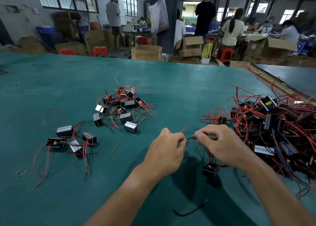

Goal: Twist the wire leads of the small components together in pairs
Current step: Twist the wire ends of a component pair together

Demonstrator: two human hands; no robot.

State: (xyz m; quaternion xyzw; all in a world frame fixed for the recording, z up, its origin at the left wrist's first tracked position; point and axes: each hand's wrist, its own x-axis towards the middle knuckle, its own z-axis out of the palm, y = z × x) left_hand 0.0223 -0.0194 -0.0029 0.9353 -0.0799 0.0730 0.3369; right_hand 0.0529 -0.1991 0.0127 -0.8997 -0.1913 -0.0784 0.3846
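Observation:
My left hand [168,148] and my right hand [220,143] are close together above the green table, each pinching the thin wire leads [189,137] stretched between their fingertips. A small black component [210,169] hangs from those leads just below my right hand, close to the table. A red lead end sticks up between the hands. The fingertips hide where the leads meet.
A big tangled heap of components [273,128] with red wires lies at the right. A middle pile [123,106] and a small left group [71,140] lie on the table [51,82]. A loose black wire [189,210], a red offcut [114,148] and a rubber band [22,171] lie nearby.

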